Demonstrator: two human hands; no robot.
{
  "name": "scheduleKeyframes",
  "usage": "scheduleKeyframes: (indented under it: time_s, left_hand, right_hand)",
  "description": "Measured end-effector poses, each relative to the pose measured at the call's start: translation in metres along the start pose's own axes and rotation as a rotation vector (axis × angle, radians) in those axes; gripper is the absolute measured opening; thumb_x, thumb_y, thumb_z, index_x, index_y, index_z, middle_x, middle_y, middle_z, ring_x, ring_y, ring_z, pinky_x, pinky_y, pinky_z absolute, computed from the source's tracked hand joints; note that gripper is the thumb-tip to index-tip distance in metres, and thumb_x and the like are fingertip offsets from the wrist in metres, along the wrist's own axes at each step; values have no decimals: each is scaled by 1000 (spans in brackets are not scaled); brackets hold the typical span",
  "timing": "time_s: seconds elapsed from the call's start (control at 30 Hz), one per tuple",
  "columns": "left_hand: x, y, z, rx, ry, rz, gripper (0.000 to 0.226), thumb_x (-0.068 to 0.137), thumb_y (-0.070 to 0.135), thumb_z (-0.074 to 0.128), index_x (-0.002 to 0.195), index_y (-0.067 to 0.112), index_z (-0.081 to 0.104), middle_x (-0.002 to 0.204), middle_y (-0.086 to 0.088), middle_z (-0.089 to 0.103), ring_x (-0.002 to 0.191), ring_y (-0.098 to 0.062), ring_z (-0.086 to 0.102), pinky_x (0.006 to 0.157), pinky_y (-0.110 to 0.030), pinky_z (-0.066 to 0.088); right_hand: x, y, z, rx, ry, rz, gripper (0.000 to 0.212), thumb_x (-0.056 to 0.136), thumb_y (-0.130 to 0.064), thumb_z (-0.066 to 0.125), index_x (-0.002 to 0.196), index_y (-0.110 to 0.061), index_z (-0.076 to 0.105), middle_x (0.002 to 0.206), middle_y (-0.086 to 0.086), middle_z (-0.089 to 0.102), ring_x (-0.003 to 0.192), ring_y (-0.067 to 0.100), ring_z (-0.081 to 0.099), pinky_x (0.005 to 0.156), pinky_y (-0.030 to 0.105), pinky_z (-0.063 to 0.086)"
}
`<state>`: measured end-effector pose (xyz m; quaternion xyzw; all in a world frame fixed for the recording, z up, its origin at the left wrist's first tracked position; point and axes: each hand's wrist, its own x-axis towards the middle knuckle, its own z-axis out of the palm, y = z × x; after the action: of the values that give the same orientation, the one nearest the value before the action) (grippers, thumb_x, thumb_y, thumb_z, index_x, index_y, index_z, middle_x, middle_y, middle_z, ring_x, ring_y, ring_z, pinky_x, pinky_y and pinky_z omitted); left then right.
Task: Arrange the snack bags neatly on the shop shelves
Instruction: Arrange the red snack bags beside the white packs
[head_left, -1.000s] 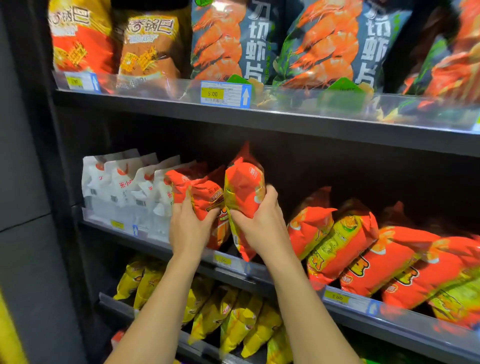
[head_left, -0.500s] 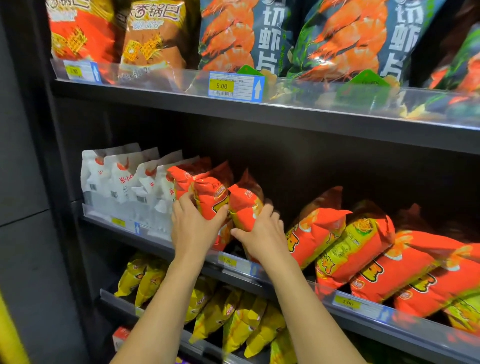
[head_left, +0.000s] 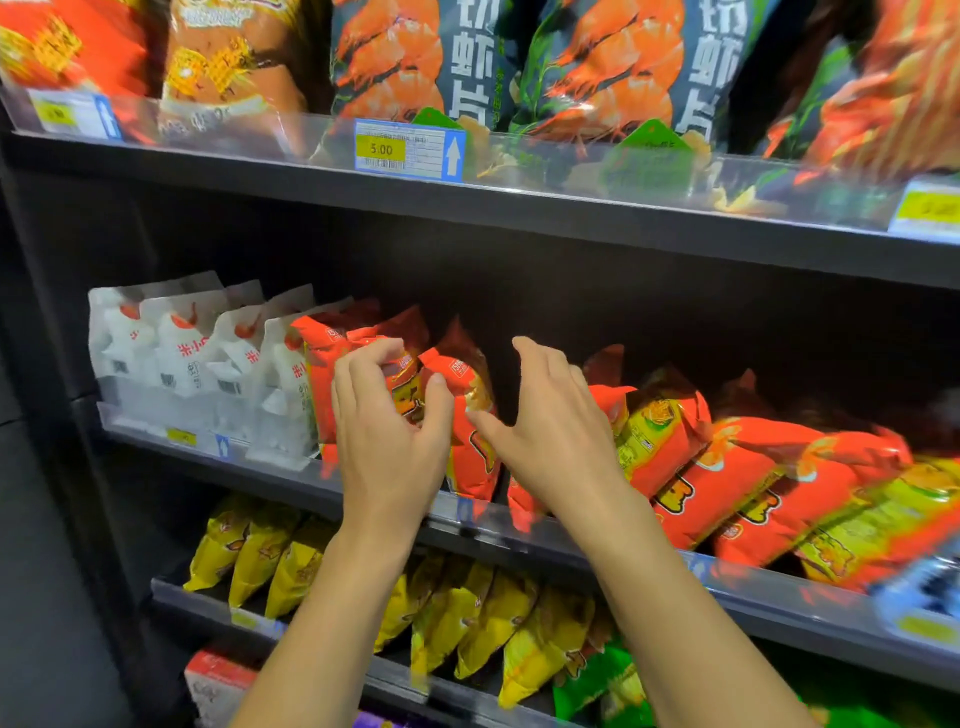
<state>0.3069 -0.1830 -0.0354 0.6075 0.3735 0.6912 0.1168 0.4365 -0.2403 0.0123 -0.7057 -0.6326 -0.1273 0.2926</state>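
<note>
While the left hand (head_left: 389, 441) is held with fingers (head_left: 363, 364) loosely curled before the upright orange bags (head_left: 467, 467), nothing is gripped; the right hand (head_left: 550, 436) is spread open beside them.

Centre frame: our L hand (head_left: 389, 441), fingers hooked, is up against the upright orange bags (head_left: 467, 415) on the mid shelf (head_left: 249, 470); whether it grips, we can't tell. R hand (head_left: 550, 431) is just beside them, fingers spread. At left stand white bags (head_left: 197, 364); at right, leaning orange bags (head_left: 727, 478). Lower centre: yellow bags (head_left: 467, 613).
</note>
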Motion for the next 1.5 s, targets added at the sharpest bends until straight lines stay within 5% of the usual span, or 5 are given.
scheduleKeyframes:
  time_s: [0.23, 0.47, 0.8, 1.13, 1.5]
  left_hand:
    - [-45, 13, 50, -94, -385, -38, 57, 96, 28, 74, 145, 20, 46, 140, 11, 50, 127, 6, 49, 106, -17, 42]
    - [-72, 13, 104, 134, -624, -144, 103, 89, 46, 80, 166, 18, 17, 170, -2, 28, 156, -23, 28, 125, -37, 28]
    - [-79, 9, 118, 146, -445, -141, 65, 92, 22, 77, 149, 33, 46, 137, 10, 61, 129, -18, 57, 109, -42, 48]
    - [-75, 70, 88, 34, -367, -128, 63, 97, 26, 76, 139, 54, 39, 125, 33, 61, 117, 12, 60, 96, -12, 50]
    - [-96, 113, 29, -78, -222, -399, 49, 98, 28, 73, 140, 34, 50, 124, 16, 70, 109, 2, 69, 88, -29, 62]
  right_hand:
    - [-27, 42, -51, -252, 159, -80, 61, 88, -46, 75, 140, -16, 59, 136, 5, 63, 122, 32, 59, 97, 47, 50]
    - [-32, 97, -66, -509, -29, -36, 74, 91, -53, 70, 152, -18, 48, 156, 8, 47, 142, 34, 44, 115, 50, 37]
    - [-33, 139, -64, -535, -151, -118, 60, 84, -29, 80, 140, -21, 60, 140, 10, 59, 116, 37, 60, 88, 49, 52]
    - [-30, 153, -77, -260, -85, -239, 56, 102, -44, 59, 152, -21, 46, 153, 4, 45, 136, 31, 44, 107, 44, 41]
    - [-47, 145, -79, 198, -28, -319, 56, 96, -55, 67, 140, -20, 60, 138, -1, 61, 129, 23, 54, 103, 37, 45]
